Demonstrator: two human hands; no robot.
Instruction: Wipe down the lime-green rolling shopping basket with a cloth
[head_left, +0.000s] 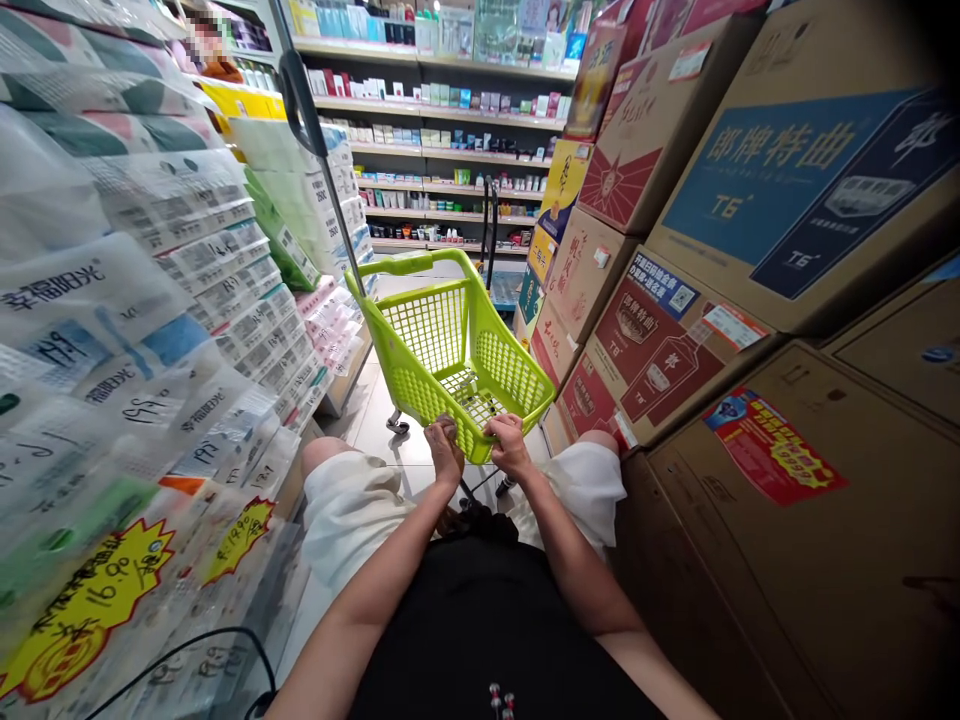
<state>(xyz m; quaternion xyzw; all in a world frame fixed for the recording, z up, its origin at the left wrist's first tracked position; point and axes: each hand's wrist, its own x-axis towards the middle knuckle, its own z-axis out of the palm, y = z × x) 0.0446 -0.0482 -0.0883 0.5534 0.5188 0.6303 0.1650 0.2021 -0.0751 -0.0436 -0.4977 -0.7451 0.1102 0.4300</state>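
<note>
A lime-green shopping basket cart (420, 395) with a lattice of holes stands on small wheels between my knees, tilted slightly. My left hand (445, 447) is closed on the near left part of its rim. Around the rim's near right part, my right hand (508, 444) has its fingers wrapped. The basket looks bare inside, with only the lattice floor showing. From its far left corner a long grey handle pole (341, 205) rises to a dark grip (300, 100). Part of the wheels and the lower frame is hidden behind the basket and my hands.
Stacked tissue packs (150, 330) with price signs (97, 600) line the left side. Cardboard cartons (787, 190) are piled high on the right. Shelves of small products (442, 120) close off the far end. A dark upright handle (490, 230) on a blue platform (507, 288) stands beyond the basket.
</note>
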